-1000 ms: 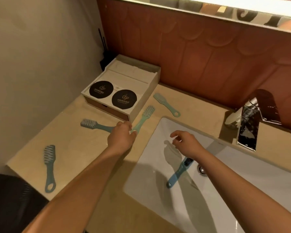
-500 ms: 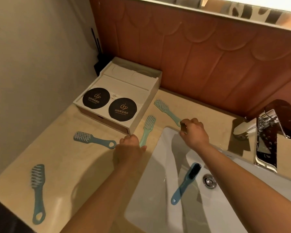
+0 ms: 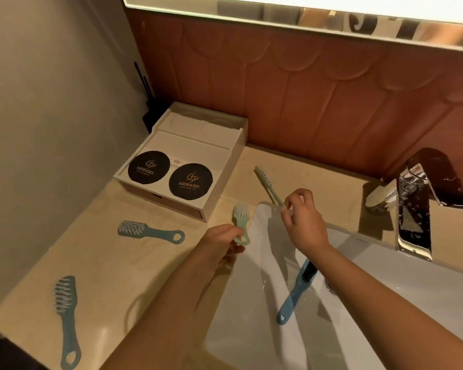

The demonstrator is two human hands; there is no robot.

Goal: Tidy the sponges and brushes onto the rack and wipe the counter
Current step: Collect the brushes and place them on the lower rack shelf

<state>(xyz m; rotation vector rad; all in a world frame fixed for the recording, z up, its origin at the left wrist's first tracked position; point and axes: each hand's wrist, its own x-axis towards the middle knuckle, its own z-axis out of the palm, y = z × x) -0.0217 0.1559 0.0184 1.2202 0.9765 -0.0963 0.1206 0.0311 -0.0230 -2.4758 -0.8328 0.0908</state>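
Pale green brush (image 3: pixel 240 222) upright above sink (image 3: pixel 385 303) rim, bristles up, pinched by left hand (image 3: pixel 221 243); second green brush (image 3: pixel 266 186) angled away, handle end gripped in right hand (image 3: pixel 304 220) fingers

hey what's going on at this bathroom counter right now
A person is gathering scattered cleaning brushes at a bathroom sink. The left hand holds a pale green brush by its handle, and the right hand pinches the handle of a second green brush. Two blue brushes lie on the beige counter, and a dark-bristled blue brush lies in the white basin. A white box sits in the corner. No rack shows.
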